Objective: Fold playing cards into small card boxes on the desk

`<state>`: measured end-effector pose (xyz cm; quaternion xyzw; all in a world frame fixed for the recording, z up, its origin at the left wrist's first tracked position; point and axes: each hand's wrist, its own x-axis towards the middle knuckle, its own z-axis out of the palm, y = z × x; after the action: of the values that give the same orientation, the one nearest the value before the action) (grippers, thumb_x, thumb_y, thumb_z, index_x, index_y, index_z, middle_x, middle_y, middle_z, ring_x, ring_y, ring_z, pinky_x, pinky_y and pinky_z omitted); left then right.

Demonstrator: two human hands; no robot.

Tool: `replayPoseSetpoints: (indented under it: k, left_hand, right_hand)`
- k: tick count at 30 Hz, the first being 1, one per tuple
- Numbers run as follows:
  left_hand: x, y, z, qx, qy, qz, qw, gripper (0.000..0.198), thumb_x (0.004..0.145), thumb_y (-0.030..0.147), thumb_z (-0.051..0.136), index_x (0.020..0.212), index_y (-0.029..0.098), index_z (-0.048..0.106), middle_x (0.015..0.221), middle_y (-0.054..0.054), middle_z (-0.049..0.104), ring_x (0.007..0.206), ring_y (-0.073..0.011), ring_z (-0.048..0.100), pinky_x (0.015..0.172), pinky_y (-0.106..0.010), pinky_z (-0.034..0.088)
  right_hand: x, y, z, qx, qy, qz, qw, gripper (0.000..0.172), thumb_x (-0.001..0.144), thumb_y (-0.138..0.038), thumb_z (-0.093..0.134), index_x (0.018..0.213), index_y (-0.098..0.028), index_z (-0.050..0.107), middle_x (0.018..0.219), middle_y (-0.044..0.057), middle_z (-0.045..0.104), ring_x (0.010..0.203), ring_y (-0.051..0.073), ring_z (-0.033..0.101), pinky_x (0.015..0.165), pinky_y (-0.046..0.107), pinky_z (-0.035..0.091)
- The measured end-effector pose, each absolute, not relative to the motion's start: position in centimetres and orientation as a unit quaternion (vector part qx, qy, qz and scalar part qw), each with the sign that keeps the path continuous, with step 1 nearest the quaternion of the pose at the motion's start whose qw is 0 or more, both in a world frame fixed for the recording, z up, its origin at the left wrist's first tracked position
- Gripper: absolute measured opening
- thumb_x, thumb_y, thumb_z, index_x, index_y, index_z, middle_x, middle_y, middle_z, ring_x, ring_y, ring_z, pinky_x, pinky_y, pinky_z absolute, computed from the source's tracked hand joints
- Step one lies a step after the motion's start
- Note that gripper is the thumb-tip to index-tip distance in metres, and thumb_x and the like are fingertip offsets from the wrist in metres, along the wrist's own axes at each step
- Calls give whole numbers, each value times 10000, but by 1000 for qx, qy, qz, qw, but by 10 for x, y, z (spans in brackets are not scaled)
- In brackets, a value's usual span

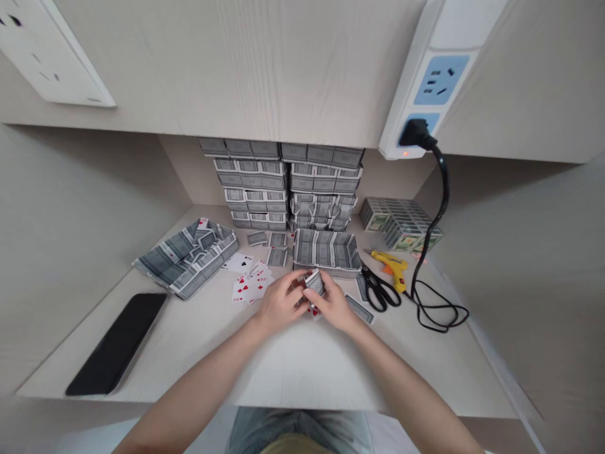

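Observation:
Between my two hands, above the middle of the desk, is a folded playing card (314,283) with a grey patterned back. My left hand (283,299) grips its left side with bent fingers. On the other side, my right hand (332,304) holds it with thumb and fingers. Part of a red-marked card shows beneath the hands. Just beyond them stands an open box made of cards (326,249). Loose face-up cards (250,285) lie left of my left hand, and face-down cards (277,256) lie farther back.
Stacked card boxes (255,183) rise at the back. A card tray (189,255) and black phone (118,343) lie left. Right are black scissors (379,290), a yellow glue gun (391,266) and its cord (439,315), leading to a power strip (425,82). Wrapped card packs (401,221) sit behind.

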<state>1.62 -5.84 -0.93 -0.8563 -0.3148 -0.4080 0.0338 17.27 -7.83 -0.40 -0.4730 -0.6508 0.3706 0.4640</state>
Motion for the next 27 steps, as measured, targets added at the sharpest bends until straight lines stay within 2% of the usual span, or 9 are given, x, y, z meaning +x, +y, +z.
replayPoseSetpoints:
  k: [4,11,18,27]
  left_hand:
    - [17,-60,-6,-862,-332,-384,15,272,724,234,526,984,178,582,1109,-96,525,896,-180,565,766,-309,504]
    - [19,-61,-4,-868,-361,-340,19,246,719,372,548,844,170,613,1033,-102,552,848,-197,575,700,-314,511]
    - [22,-62,-6,-870,-375,-319,19,264,677,300,569,907,175,600,1062,-99,538,851,-197,574,708,-317,508]
    - [20,-59,-9,-864,-377,-332,26,260,667,289,586,903,178,598,1068,-100,535,865,-207,569,709,-328,510]
  right_hand:
    - [170,-78,-5,-500,-628,374,465,390,761,-408,536,1065,-169,486,915,53,625,827,180,573,743,293,447]
    - [164,-76,-6,-508,-568,434,480,366,774,-447,496,1011,-171,533,967,62,625,880,179,571,778,294,436]
    - [166,-77,-7,-514,-541,459,481,379,759,-470,511,961,-155,570,879,54,635,795,176,579,710,282,455]
    - [164,-75,-13,-475,-556,487,478,409,765,-482,504,1041,-181,537,921,58,620,880,188,570,743,297,470]
